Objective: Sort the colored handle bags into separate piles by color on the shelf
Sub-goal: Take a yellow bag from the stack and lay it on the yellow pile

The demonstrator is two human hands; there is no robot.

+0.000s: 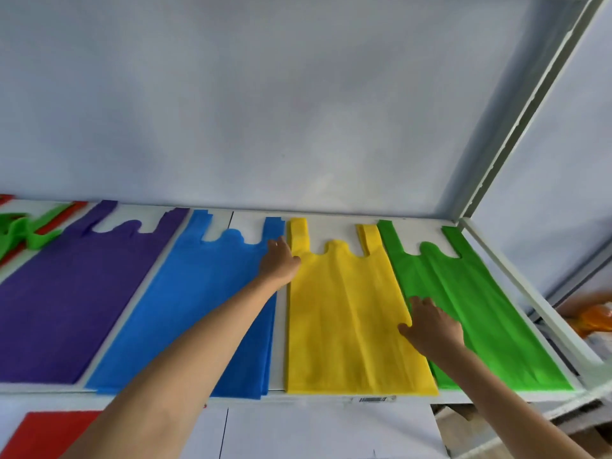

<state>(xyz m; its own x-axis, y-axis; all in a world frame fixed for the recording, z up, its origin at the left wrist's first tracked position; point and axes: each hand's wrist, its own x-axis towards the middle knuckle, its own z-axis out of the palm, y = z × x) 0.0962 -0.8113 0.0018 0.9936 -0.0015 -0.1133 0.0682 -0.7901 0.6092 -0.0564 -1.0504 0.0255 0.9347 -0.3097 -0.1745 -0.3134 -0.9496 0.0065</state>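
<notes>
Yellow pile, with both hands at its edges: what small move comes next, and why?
Probably nudge the yellow pile left. The right hand rests where it overlaps the green pile, while the left hand is by a bare gap beside the blue pile.

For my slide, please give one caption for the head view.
Both hands flatten yellow bags between blue and green piles.

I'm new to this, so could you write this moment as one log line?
left hand: flat at yellow pile's left edge | right hand: flat at its right edge | purple, blue, green piles alongside
</notes>
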